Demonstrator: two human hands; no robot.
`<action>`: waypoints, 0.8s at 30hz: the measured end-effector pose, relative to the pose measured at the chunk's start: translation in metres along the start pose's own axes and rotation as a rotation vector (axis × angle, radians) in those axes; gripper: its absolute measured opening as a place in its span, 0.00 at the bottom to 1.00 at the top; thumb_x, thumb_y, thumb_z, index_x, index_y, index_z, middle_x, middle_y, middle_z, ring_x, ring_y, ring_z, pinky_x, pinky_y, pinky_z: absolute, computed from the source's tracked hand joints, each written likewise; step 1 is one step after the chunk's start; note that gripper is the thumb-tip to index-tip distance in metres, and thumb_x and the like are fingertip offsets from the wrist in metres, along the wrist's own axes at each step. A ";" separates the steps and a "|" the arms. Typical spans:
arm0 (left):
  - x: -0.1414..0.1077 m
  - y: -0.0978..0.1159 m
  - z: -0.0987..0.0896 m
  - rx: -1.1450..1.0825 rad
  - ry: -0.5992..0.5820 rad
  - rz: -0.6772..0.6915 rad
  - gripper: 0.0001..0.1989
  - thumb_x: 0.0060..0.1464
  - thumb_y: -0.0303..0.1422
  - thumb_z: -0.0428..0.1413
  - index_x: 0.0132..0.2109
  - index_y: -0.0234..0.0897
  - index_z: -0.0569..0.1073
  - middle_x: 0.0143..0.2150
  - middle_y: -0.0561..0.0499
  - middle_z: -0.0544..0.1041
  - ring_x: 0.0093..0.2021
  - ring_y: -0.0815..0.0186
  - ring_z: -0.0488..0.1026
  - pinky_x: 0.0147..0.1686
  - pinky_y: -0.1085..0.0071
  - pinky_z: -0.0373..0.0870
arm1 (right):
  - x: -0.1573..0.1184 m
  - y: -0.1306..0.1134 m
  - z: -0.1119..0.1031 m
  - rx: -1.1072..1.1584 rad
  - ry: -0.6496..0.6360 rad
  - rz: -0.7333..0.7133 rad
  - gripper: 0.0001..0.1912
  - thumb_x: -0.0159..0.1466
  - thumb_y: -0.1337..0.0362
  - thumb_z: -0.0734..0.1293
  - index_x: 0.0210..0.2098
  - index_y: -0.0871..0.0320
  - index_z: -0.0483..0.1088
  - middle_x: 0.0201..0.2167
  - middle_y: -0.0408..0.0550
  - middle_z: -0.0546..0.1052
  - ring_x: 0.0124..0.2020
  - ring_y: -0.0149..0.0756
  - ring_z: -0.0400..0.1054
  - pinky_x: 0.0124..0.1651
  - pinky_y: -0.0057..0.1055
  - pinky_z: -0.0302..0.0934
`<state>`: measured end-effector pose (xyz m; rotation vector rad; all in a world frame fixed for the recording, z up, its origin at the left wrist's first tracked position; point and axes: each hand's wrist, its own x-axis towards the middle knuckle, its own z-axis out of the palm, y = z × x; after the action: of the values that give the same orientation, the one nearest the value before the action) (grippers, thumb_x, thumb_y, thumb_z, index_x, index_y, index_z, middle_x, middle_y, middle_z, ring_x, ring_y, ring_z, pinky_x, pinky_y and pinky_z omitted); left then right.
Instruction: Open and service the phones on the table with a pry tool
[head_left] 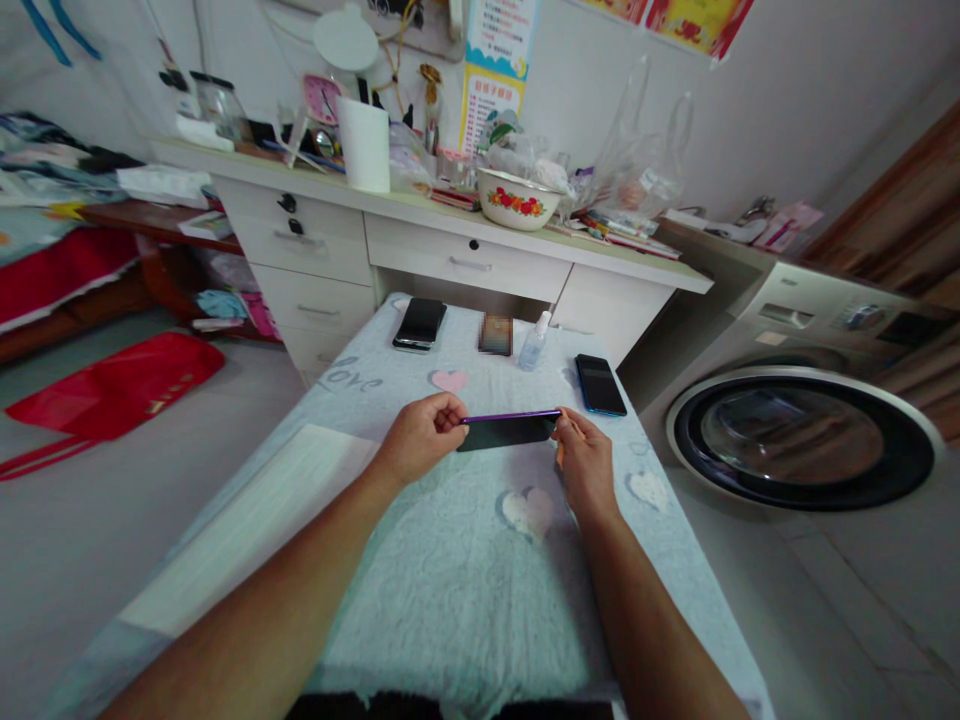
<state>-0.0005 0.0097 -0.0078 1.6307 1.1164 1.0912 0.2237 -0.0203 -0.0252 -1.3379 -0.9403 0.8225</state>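
One flowered bowl (517,203) with crumpled see-through plastic in it | see-through spray bottle (533,348) on the pale blue cloth (465,570), can't tell how full | phone (506,431): thin, dark face, purple edge, tipped, over the cloth | left hand (426,432) and right hand (586,458): fingers closed, each pinching one end of it

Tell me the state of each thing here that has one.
Held phone: tilted, dark face showing
Left hand: closed on one end
Right hand: closed on the other
Rightmost phone: flat, screen dark
Clear bottle: upright
Middle drawer: shut
Flowered bowl: uncovered, filled
Washer door: apparently shut
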 end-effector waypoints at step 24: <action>0.000 -0.002 0.000 0.056 0.012 0.020 0.04 0.43 0.29 0.57 0.30 0.36 0.70 0.24 0.57 0.69 0.25 0.72 0.66 0.26 0.75 0.63 | 0.001 0.002 0.000 0.084 -0.011 0.041 0.20 0.57 0.52 0.68 0.42 0.60 0.74 0.23 0.39 0.68 0.17 0.24 0.52 0.17 0.23 0.42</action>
<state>-0.0013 0.0104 -0.0096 1.6842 1.1497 1.0926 0.2243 -0.0192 -0.0268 -1.2844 -0.8800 0.8924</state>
